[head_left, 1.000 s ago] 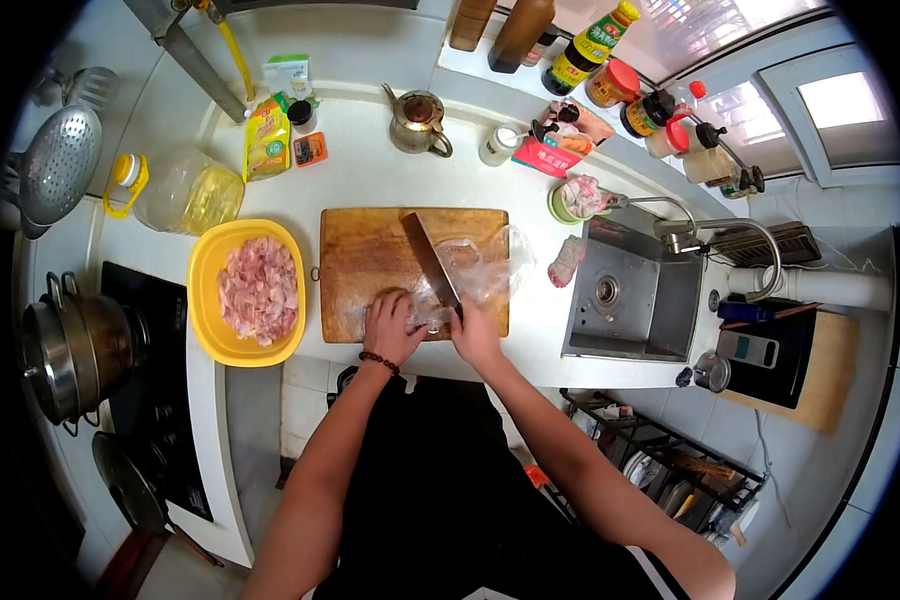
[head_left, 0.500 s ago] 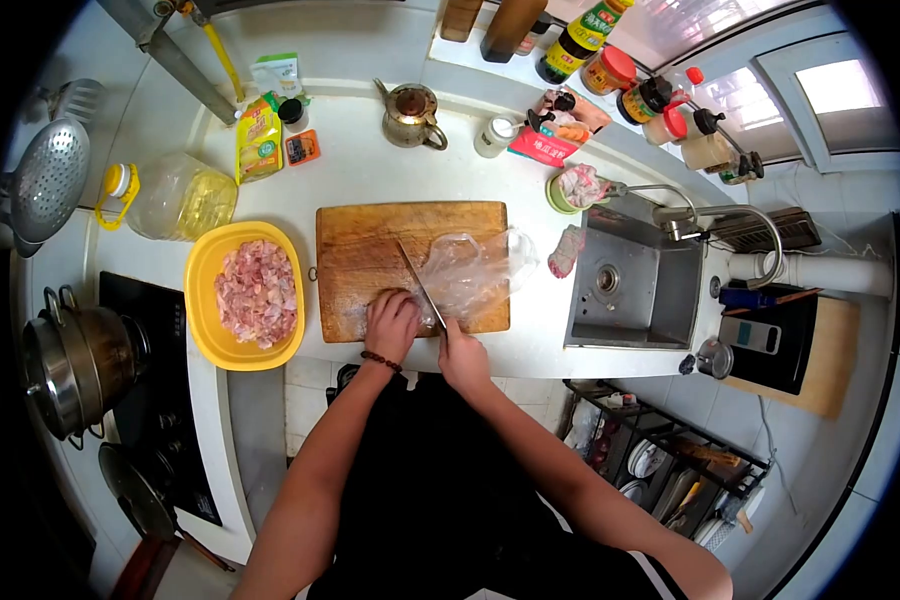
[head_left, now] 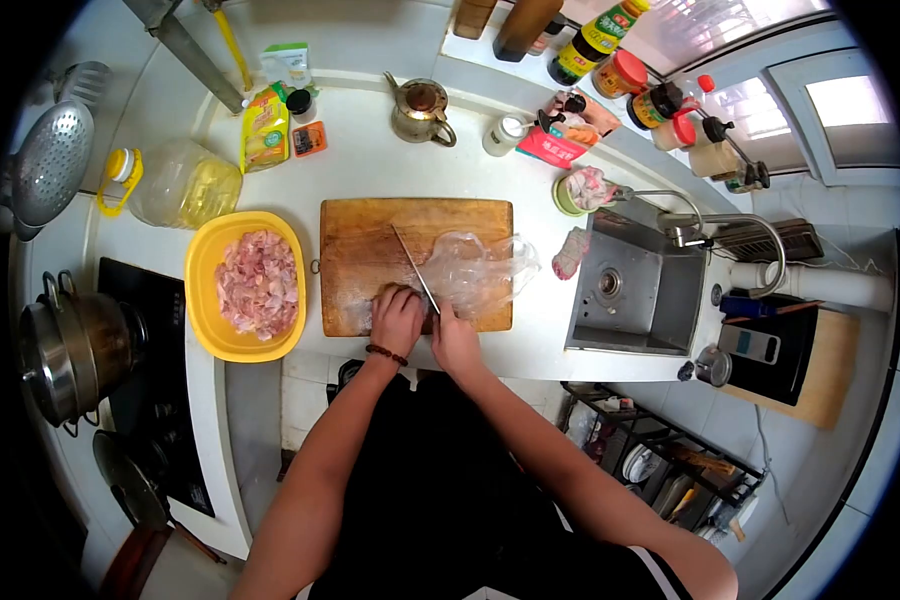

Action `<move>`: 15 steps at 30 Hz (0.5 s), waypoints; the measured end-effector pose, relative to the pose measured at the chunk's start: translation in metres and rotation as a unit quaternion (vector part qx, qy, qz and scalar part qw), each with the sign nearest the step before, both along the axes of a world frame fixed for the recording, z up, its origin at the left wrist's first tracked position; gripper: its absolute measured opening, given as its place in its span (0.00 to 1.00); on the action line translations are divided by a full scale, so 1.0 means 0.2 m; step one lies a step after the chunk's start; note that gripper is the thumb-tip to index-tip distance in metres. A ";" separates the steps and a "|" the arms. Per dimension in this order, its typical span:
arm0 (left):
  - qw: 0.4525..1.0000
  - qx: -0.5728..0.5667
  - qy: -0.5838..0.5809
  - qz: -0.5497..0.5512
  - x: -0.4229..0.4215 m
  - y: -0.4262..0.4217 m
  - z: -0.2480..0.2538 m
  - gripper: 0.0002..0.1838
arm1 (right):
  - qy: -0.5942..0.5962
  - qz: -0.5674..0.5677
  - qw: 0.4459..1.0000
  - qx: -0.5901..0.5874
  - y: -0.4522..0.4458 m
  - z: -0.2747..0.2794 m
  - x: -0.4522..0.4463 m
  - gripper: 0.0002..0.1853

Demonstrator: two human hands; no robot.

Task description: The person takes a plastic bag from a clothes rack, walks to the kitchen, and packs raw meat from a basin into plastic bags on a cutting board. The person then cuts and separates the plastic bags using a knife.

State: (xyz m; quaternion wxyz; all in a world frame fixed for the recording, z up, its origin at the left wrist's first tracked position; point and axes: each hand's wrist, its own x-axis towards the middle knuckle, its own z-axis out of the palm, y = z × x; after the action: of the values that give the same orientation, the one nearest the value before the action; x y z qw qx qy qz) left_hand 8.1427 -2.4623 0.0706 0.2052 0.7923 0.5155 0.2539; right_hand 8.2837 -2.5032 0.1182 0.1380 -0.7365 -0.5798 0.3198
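Note:
A wooden cutting board (head_left: 355,225) lies on the white counter in front of me. My right hand (head_left: 456,345) is closed round the handle of a knife (head_left: 416,268), whose blade slants up and left over the board. Just left of the blade, my left hand (head_left: 397,318) presses down on the board with its fingers curled. Something dark shows by its fingertips, but I cannot make out what it is. A clear plastic bag (head_left: 480,270) lies crumpled on the board, right of the knife.
A yellow basin (head_left: 198,300) of chopped raw meat (head_left: 258,285) stands left of the board. Behind are a metal teapot (head_left: 420,110) and a jar (head_left: 504,136). The sink (head_left: 630,290) is at right, a cooktop (head_left: 145,300) and pot (head_left: 55,350) at left.
The view has shifted slightly. My hands stay close together at the board's near edge, and the knife's angle has changed a little.

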 end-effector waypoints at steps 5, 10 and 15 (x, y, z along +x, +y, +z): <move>1.000 -0.003 0.002 0.012 0.01 0.02 0.01 0.10 | 0.027 -0.011 0.999 0.019 -0.12 0.06 0.05 0.11; 1.000 -0.012 -0.015 -0.009 -0.01 0.02 0.03 0.11 | 0.019 0.001 1.000 0.020 -0.02 0.00 0.02 0.13; 1.000 -0.001 -0.023 0.005 0.00 0.03 0.03 0.11 | 0.034 -0.025 0.999 -0.020 -0.12 0.13 0.04 0.14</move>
State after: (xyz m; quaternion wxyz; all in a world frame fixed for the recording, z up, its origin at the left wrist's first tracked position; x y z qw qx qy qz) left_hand 8.1419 -2.4555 0.0756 0.2165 0.7836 0.5143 0.2730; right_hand 8.2908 -2.5264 0.1440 0.1502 -0.7423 -0.5496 0.3526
